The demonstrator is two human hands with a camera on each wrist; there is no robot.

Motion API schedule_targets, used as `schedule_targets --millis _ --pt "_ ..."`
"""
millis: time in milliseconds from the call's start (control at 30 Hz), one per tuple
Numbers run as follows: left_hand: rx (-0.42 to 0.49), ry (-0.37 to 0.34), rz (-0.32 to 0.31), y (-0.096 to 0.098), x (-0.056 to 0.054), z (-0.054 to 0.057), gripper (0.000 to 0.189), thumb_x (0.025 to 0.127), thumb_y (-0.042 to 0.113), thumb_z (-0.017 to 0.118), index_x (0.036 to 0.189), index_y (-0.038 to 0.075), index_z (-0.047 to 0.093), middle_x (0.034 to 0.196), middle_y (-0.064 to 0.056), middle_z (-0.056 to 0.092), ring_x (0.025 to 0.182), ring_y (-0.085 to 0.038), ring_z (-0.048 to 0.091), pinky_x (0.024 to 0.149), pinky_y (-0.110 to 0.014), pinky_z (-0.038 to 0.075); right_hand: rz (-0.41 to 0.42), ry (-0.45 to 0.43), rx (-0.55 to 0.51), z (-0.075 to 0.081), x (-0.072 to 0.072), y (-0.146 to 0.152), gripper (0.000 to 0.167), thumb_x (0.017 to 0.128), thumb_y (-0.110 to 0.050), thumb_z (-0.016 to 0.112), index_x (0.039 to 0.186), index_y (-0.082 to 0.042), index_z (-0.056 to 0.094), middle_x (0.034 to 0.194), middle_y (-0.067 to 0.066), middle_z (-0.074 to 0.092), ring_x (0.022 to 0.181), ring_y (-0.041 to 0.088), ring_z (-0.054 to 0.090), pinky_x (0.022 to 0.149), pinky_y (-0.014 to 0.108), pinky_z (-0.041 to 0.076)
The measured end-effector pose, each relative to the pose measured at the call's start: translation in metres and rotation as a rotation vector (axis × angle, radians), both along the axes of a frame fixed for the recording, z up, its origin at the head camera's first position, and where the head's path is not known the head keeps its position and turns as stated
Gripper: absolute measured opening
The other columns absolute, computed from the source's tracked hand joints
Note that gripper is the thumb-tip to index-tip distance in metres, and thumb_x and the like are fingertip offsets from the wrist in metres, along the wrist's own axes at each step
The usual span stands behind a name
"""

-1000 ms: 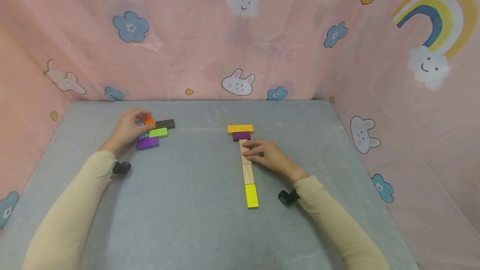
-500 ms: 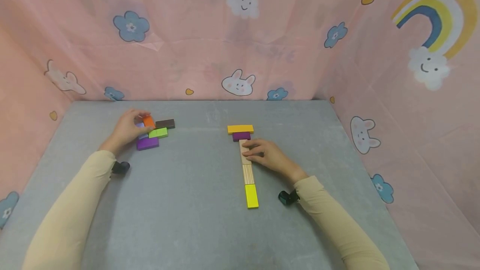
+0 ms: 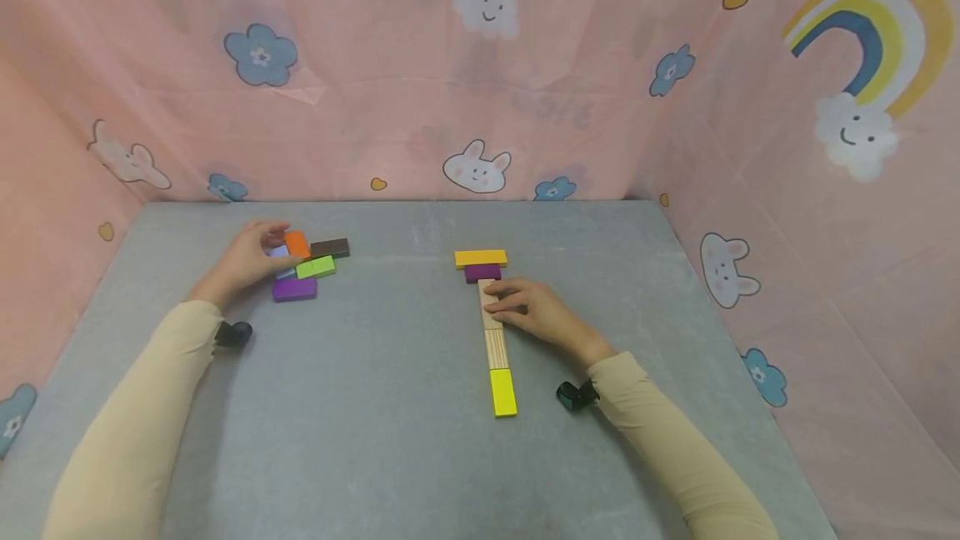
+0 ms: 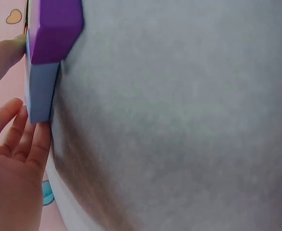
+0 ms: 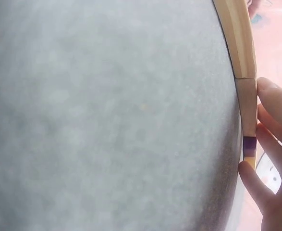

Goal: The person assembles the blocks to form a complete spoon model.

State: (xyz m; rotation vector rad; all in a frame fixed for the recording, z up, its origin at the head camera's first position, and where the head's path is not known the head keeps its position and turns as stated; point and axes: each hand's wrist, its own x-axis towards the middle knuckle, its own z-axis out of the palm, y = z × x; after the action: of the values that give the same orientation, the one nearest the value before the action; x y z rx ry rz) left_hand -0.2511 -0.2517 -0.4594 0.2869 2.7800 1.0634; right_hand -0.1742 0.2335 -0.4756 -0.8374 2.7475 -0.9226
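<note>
In the head view my left hand [image 3: 243,257] is over the left cluster of blocks. Its thumb lies across a light blue block [image 4: 42,89], the tip by an orange block [image 3: 297,244]; the other fingers are spread apart, gripping nothing. A lime green block [image 3: 317,267] and a purple block [image 3: 295,290] lie beside them, with a dark brown block [image 3: 330,248] behind. Farther right, my right hand [image 3: 543,315] rests its loose fingertips on a plain wooden block [image 5: 248,106]. That block is in a line between a dark purple block [image 3: 482,273] and a striped wooden block [image 3: 497,348].
A yellow-orange block [image 3: 481,258] lies crosswise at the far end of the right line, and a bright yellow block [image 3: 503,392] forms its near end. The grey table [image 3: 375,423] meets a pink printed curtain [image 3: 360,107] behind and at the sides.
My left hand's fingers have come off the orange block and drawn back slightly to the left; the block stays in the cluster. The right hand and its line of blocks have not moved.
</note>
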Motion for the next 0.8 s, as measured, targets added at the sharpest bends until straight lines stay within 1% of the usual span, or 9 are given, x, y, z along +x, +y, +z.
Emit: schedule_targets --millis 233,367,567,800 --pt "-0.023 -0.050 -0.029 -0.0032 -0.0033 0.0003 0.080 0.089 0.024 0.073 0.149 -0.009 0.031 0.143 -0.032 0.037 0.131 -0.048 0.045 0.110 -0.061 0.038 0.001 -0.007 -0.004 -0.0005 -0.0006 0.0008 0.025 0.089 -0.022 0.073 0.114 -0.020 0.076 0.135 -0.003 0.064 0.132 0.022 0.056 0.113 0.045 0.044" --pt "-0.034 -0.066 -0.034 -0.0031 -0.0048 -0.0004 0.079 0.089 0.023 0.072 0.148 -0.010 0.031 0.144 -0.033 0.037 0.131 -0.048 0.045 0.112 -0.061 0.036 -0.004 -0.015 0.002 -0.0003 -0.0003 0.0003 0.024 0.090 -0.023 0.073 0.114 -0.020 0.076 0.135 -0.004 0.064 0.132 0.021 0.055 0.114 0.043 0.044" --pt "-0.031 -0.068 -0.036 -0.0015 -0.0034 0.0013 0.073 0.090 0.023 0.071 0.145 -0.011 0.036 0.144 -0.033 0.038 0.132 -0.049 0.044 0.114 -0.061 0.034 -0.007 -0.022 0.000 0.0005 0.0006 0.0000 0.025 0.090 -0.022 0.072 0.114 -0.020 0.076 0.135 -0.004 0.063 0.133 0.021 0.055 0.114 0.044 0.044" --pt "-0.036 -0.052 -0.038 -0.0018 -0.0027 0.0014 0.071 0.090 0.024 0.071 0.143 -0.011 0.039 0.140 -0.033 0.040 0.129 -0.049 0.046 0.113 -0.062 0.035 -0.006 -0.008 0.000 -0.0005 -0.0003 0.0002 0.024 0.090 -0.022 0.073 0.114 -0.019 0.076 0.135 -0.003 0.064 0.132 0.021 0.055 0.114 0.044 0.044"
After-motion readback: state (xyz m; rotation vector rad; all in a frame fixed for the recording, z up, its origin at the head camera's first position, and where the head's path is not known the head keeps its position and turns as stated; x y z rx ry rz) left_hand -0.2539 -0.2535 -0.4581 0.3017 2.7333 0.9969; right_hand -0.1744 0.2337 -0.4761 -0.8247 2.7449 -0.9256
